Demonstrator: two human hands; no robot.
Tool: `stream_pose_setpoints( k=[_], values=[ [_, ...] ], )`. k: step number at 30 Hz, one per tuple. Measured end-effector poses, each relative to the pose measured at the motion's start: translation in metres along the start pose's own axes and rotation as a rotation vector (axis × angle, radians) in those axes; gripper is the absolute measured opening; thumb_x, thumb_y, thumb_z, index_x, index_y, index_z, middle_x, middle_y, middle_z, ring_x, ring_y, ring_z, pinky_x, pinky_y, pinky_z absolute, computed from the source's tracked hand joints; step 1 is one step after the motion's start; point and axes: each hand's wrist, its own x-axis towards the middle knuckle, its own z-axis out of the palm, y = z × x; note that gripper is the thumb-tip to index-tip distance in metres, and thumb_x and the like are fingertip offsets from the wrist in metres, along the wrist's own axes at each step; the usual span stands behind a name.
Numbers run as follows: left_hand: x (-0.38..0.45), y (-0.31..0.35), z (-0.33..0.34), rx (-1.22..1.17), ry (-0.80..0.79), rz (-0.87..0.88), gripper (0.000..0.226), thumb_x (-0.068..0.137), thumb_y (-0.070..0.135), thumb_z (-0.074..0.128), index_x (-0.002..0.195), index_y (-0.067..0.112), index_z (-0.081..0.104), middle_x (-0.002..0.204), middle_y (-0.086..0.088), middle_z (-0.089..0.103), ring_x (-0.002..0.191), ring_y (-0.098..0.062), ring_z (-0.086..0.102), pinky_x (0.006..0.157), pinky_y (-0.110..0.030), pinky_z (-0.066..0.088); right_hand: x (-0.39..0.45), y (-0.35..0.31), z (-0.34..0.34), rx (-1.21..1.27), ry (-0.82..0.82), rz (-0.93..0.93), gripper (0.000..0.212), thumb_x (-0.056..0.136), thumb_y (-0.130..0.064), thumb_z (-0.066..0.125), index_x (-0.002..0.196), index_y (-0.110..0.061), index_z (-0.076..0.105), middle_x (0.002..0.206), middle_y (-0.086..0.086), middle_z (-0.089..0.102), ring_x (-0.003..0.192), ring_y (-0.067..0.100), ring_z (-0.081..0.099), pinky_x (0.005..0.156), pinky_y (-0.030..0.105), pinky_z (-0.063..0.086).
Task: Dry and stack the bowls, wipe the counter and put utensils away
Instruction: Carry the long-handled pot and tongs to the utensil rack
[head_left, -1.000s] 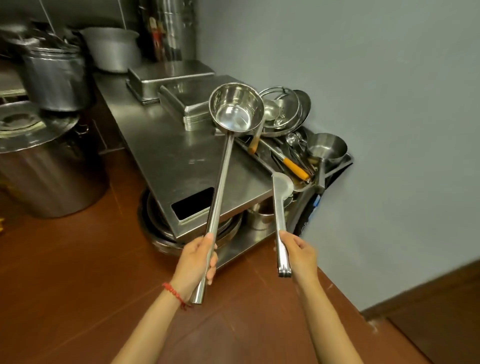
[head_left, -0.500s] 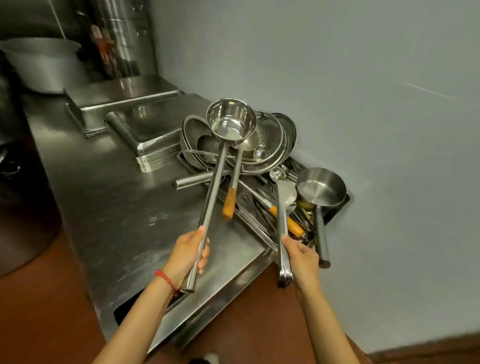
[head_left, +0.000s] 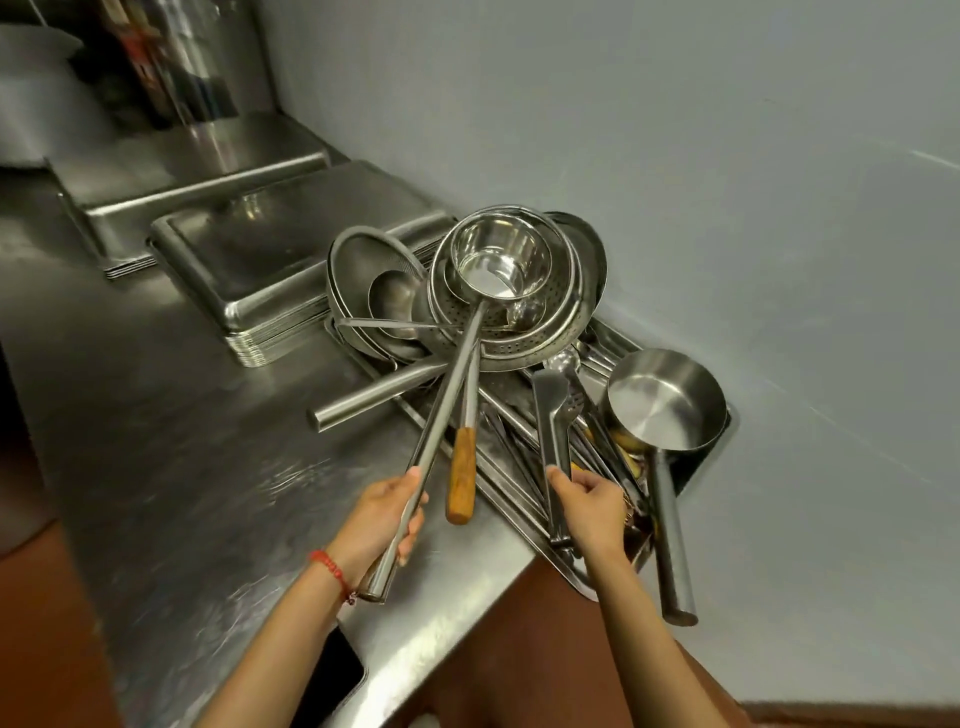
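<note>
Fingers of the left hand (head_left: 382, 525) curl round the long steel handle of a ladle (head_left: 500, 260), whose cup hangs over the colander (head_left: 540, 332) at the far end of the utensil tray (head_left: 719, 441). Just right of that handle a wooden-handled utensil (head_left: 461, 480) juts out of the tray toward the person. The right hand (head_left: 592, 506) grips flat steel tongs (head_left: 551, 415), which lie lengthwise among the spoons in the tray. Right of the tongs sits a saucepan (head_left: 662, 397), its handle overhanging the counter (head_left: 156, 441) edge. Left of the tray, strainers (head_left: 363, 270) lean against a stack of baking trays (head_left: 270, 260).
</note>
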Motion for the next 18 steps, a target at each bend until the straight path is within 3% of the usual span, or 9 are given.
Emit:
stream_pose_setpoints(
  k=[5, 8, 13, 18],
  values=[
    [0.008, -0.001, 0.002, 0.014, 0.013, -0.033, 0.038, 0.096, 0.034, 0.039, 0.081, 0.001, 0.052, 0.037, -0.004, 0.048, 0.024, -0.015, 0.04, 0.028, -0.016, 0.035, 0.016, 0.005, 0.013, -0.136, -0.003, -0.033, 0.028, 0.08, -0.029, 0.066, 0.062, -0.008, 0.061, 0.042, -0.006, 0.042, 0.039, 0.009, 0.037, 0.043, 0.026, 0.031],
    [0.009, -0.003, 0.006, 0.026, -0.001, -0.028, 0.039, 0.097, 0.033, 0.036, 0.083, -0.001, 0.05, 0.038, -0.006, 0.051, 0.025, -0.017, 0.045, 0.03, -0.016, 0.037, 0.018, 0.011, 0.019, -0.173, -0.012, -0.065, 0.025, 0.081, -0.029, 0.066, 0.06, -0.015, 0.061, 0.044, -0.007, 0.044, 0.04, 0.007, 0.038, 0.041, 0.022, 0.03],
    [0.012, -0.012, 0.011, 0.033, -0.012, -0.049, 0.035, 0.098, 0.031, 0.034, 0.089, -0.001, 0.047, 0.044, -0.009, 0.053, 0.029, -0.018, 0.049, 0.032, -0.019, 0.04, 0.014, 0.018, 0.019, -0.239, -0.021, -0.131, 0.011, 0.083, -0.03, 0.064, 0.077, -0.021, 0.066, 0.045, -0.007, 0.048, 0.038, 0.003, 0.044, 0.036, 0.013, 0.03],
    [0.013, -0.018, 0.014, 0.068, -0.032, -0.071, 0.033, 0.098, 0.028, 0.034, 0.093, -0.003, 0.047, 0.044, -0.005, 0.059, 0.033, -0.016, 0.053, 0.034, -0.019, 0.045, 0.009, 0.019, 0.015, -0.314, -0.028, -0.149, 0.023, 0.083, -0.034, 0.064, 0.074, -0.013, 0.065, 0.052, 0.003, 0.054, 0.047, 0.015, 0.047, 0.044, 0.027, 0.035]
  ],
)
